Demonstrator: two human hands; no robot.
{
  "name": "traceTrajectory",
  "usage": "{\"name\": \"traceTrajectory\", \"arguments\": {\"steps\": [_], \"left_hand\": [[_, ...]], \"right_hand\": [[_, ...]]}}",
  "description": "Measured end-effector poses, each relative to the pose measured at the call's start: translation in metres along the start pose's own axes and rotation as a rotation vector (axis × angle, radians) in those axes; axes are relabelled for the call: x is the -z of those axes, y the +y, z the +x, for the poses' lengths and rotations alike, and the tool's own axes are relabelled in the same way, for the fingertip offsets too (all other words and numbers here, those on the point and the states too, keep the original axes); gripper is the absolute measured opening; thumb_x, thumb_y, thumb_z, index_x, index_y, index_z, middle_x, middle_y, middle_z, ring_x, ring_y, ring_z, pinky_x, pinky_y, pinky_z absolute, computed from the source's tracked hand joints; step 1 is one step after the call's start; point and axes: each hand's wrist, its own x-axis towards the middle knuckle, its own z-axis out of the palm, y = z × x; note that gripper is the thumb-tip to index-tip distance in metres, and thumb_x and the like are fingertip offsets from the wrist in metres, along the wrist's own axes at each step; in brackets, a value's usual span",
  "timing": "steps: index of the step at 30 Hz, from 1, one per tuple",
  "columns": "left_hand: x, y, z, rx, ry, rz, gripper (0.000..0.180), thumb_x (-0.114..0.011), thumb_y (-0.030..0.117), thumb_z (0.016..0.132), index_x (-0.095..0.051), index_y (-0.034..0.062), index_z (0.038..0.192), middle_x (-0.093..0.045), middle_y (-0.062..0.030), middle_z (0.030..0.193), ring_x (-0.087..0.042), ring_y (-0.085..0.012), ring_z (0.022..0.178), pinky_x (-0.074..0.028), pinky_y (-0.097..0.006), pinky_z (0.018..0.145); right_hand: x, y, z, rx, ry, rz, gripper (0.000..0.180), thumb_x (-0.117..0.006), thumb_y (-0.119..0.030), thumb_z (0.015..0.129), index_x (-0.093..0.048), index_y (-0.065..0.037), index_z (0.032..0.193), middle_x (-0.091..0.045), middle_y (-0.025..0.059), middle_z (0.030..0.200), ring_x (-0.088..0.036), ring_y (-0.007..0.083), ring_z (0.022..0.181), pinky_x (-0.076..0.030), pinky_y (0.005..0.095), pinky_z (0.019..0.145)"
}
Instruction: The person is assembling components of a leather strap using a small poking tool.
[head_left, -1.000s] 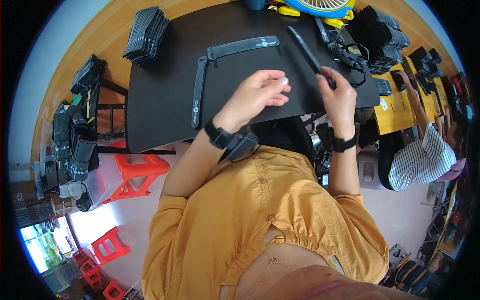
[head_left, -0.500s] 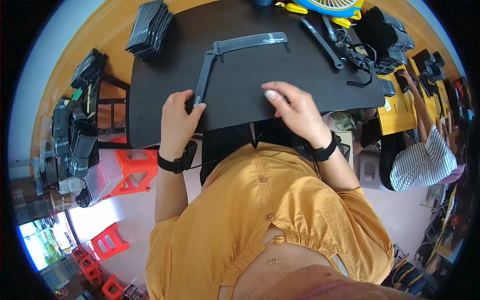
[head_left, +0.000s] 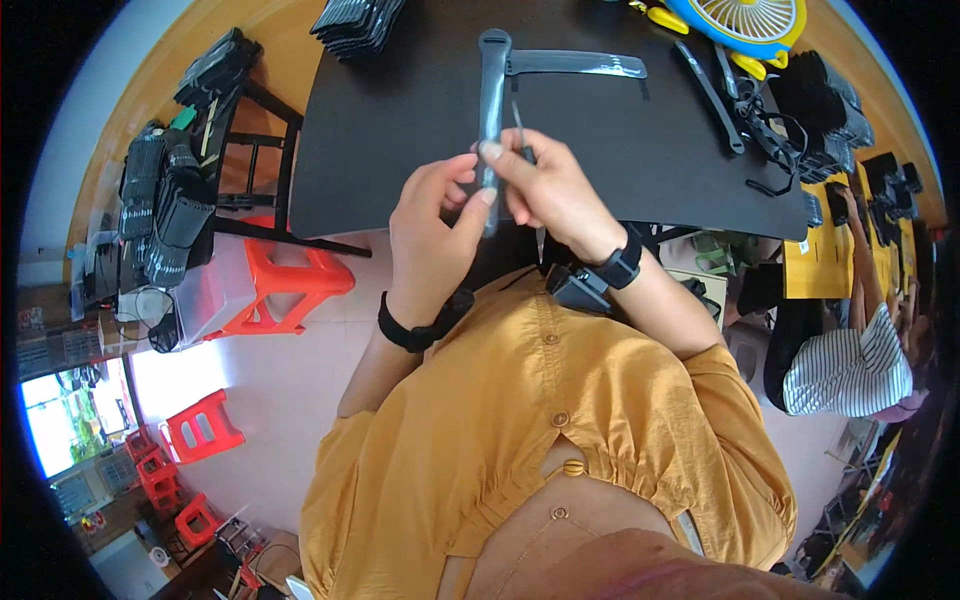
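A dark grey, flat strap with a rounded, slotted end stands lengthwise before me over the table. My left hand pinches it near its lower end, fingers closed. My right hand is closed beside it, thumb and fingers on the strap a little higher up. A slim, pointed tool also runs through the right hand, its thin tip showing above the fingers; its exact kind is unclear. A second dark strap lies crosswise on the black table, next to the upper part of the held one.
Stacked dark straps sit at the table's far left. At the right are a yellow-and-blue fan, a loose strap, tangled black straps and another pile. Red stools stand left; a person in stripes works right.
Both hands have come together on the strap, which has shifted away from me. My right hand, open earlier, now grips the strap and a slim tool. The view has swung left.
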Motion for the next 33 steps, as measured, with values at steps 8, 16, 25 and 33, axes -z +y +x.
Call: {"name": "traceTrajectory", "arguments": {"steps": [8, 16, 25, 33], "left_hand": [[0.010, -0.012, 0.015, 0.599, -0.596, -1.051, 0.032, -0.050, 0.022, 0.102, -0.057, -0.0042, 0.119, -0.066, -0.0130, 0.104, -0.064, -0.0157, 0.088, -0.053, -0.027, 0.076], [-0.010, -0.023, 0.026, 0.609, -0.596, -1.353, 0.029, -0.054, 0.019, 0.100, -0.058, -0.0035, 0.118, -0.065, -0.0113, 0.104, -0.064, -0.0158, 0.087, -0.053, -0.027, 0.077], [-0.019, -0.030, 0.028, 0.639, -0.358, -1.545, 0.030, -0.054, 0.023, 0.101, -0.060, -0.0017, 0.117, -0.064, -0.0104, 0.105, -0.061, -0.0158, 0.090, -0.051, -0.029, 0.086], [-0.020, -0.030, 0.025, 0.667, -0.342, -1.578, 0.034, -0.050, 0.024, 0.102, -0.056, -0.0031, 0.122, -0.064, -0.0112, 0.104, -0.062, -0.0157, 0.089, -0.052, -0.028, 0.081]], "right_hand": [[0.024, -0.013, 0.014, 0.040, -0.133, 0.241, 0.033, -0.054, -0.024, 0.100, -0.059, 0.004, 0.117, -0.069, 0.0112, 0.090, -0.040, 0.0031, 0.040, -0.031, 0.0189, 0.036], [0.027, -0.020, -0.008, 0.213, 0.140, -0.247, 0.029, -0.053, -0.030, 0.100, -0.058, -0.004, 0.110, -0.064, 0.0013, 0.077, -0.051, 0.0063, 0.051, -0.039, 0.0195, 0.045], [0.018, 0.000, -0.041, 0.462, 0.100, -0.897, 0.013, -0.054, -0.020, 0.096, -0.061, -0.009, 0.100, -0.065, 0.0130, 0.083, -0.065, 0.0349, 0.076, -0.053, 0.0430, 0.065], [0.016, -0.002, -0.042, 0.474, 0.116, -0.991, 0.011, -0.054, -0.017, 0.095, -0.060, -0.010, 0.099, -0.065, 0.0133, 0.083, -0.065, 0.0354, 0.076, -0.053, 0.0444, 0.064]]}}
